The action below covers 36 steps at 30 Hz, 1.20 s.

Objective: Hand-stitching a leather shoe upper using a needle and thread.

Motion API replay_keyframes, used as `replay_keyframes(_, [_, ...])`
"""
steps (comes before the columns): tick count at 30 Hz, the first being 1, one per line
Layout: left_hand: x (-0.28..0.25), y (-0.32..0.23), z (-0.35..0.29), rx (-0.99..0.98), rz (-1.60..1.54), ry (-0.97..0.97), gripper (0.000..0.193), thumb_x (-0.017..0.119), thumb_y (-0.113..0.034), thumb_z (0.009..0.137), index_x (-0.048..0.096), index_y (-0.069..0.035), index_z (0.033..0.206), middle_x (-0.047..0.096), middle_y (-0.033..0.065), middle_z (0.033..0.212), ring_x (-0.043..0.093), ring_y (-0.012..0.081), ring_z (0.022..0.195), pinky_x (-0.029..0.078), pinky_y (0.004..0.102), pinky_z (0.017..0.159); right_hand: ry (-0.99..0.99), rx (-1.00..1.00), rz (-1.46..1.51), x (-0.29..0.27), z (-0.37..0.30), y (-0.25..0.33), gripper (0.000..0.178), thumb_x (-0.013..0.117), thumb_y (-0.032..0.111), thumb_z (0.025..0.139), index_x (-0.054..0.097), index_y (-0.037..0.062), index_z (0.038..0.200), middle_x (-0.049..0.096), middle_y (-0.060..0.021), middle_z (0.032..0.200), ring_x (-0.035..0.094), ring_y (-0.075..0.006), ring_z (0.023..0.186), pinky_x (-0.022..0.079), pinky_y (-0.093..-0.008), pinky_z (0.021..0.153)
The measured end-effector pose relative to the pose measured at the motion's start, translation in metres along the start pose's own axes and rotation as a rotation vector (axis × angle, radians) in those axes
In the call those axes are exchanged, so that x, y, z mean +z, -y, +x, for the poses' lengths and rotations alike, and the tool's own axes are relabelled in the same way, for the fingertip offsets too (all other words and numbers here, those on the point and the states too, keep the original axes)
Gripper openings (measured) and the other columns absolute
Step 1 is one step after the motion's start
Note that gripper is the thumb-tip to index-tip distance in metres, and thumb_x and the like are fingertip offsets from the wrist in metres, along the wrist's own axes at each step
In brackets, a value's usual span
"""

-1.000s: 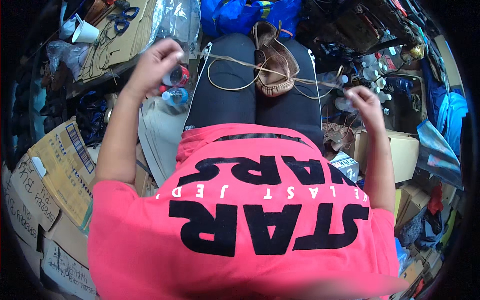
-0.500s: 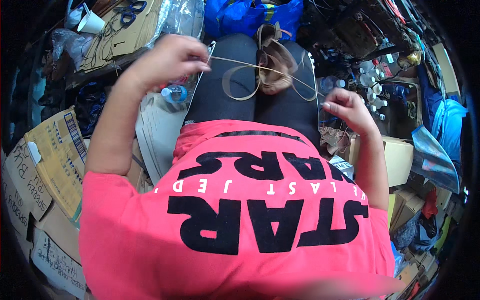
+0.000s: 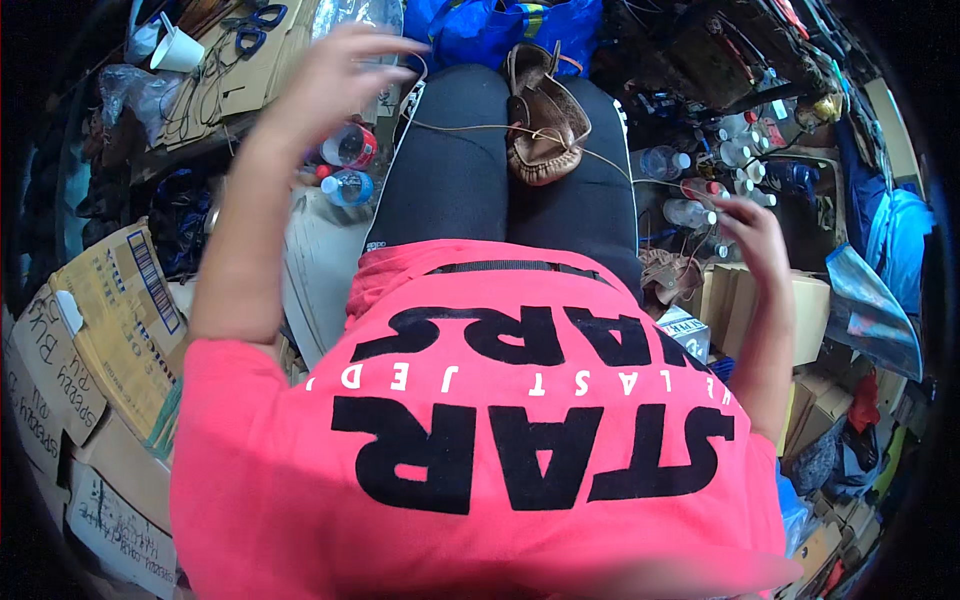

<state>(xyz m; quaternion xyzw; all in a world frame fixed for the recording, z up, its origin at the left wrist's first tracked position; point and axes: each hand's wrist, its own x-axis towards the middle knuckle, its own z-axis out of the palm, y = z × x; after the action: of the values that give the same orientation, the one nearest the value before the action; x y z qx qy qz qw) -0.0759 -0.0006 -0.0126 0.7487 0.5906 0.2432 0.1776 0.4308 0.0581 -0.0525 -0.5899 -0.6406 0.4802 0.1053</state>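
Note:
A brown leather shoe upper (image 3: 545, 150), moccasin-like with a gathered toe, rests between my thighs. A thin tan cord (image 3: 455, 129) runs through it and out to both sides. My left hand (image 3: 350, 80), raised beyond my left thigh and slightly blurred, holds the cord's left end, which curls up beside its fingers. Out past my right thigh, my right hand (image 3: 755, 235) pinches the other end between thumb and fingers. The cord's middle crosses near the shoe's opening.
Plastic bottles (image 3: 348, 187) stand left of my legs; several more (image 3: 690, 212) are at the right. A blue bag (image 3: 500, 30) lies beyond my knees. Scissors (image 3: 250, 40) and a white cup (image 3: 178, 48) sit at the far left. Cardboard boxes (image 3: 765, 310) flank me.
Both hands have moved apart, the left up and away, the right outward and a little lower. The wide cord loops beside the shoe have drawn in to a small crossing.

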Motion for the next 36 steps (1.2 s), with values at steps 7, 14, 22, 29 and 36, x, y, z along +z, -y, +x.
replay_keyframes(7, [0.095,-0.071,0.060,0.310,-0.166,0.356,0.020,0.068,-0.012,0.079,0.068,-0.009,0.099,0.062,0.0082,0.096,0.061,0.0260,0.092,0.048,0.0350,0.081,0.071,-0.496,0.095,0.103,0.055,0.082,0.015,0.070,0.000,0.076,0.071,0.0056,0.090,0.062,-0.0031,0.087,0.059,-0.0122,0.084,0.048,-0.0245,0.076])
replay_keyframes(14, [0.104,-0.067,0.069,0.311,-0.170,0.385,0.015,0.070,-0.018,0.077,0.067,-0.008,0.087,0.057,0.0080,0.086,0.059,0.0250,0.085,0.047,0.0338,0.077,0.116,-0.506,0.054,0.104,0.060,0.079,0.013,0.070,0.000,0.076,0.071,0.0066,0.088,0.057,-0.0007,0.084,0.057,-0.0108,0.083,0.046,-0.0243,0.074])
replay_keyframes(22, [0.112,-0.059,0.070,0.215,-0.323,0.478,0.016,0.070,-0.019,0.079,0.067,-0.006,0.087,0.058,0.0077,0.087,0.059,0.0209,0.087,0.046,0.0320,0.078,0.122,-0.530,0.050,0.116,0.058,0.075,0.014,0.071,0.002,0.075,0.070,0.0055,0.089,0.060,-0.0012,0.082,0.055,-0.0106,0.078,0.045,-0.0239,0.072])
replay_keyframes(29, [0.120,-0.045,0.072,0.069,-0.660,0.690,0.022,0.066,-0.017,0.083,0.070,-0.005,0.101,0.061,0.0081,0.094,0.056,0.0179,0.091,0.044,0.0299,0.082,-0.007,-0.567,0.067,0.130,0.038,0.077,0.017,0.070,0.002,0.077,0.071,0.0070,0.093,0.062,-0.0017,0.081,0.056,-0.0110,0.076,0.045,-0.0238,0.069])
replay_keyframes(36, [0.114,-0.050,0.076,0.128,-0.487,0.779,0.024,0.063,-0.014,0.086,0.068,-0.006,0.108,0.060,0.0084,0.093,0.056,0.0190,0.088,0.043,0.0312,0.082,-0.057,-0.574,-0.123,0.128,0.023,0.090,0.019,0.068,0.001,0.076,0.071,0.0108,0.093,0.059,-0.0072,0.080,0.060,-0.0193,0.073,0.048,-0.0287,0.067])
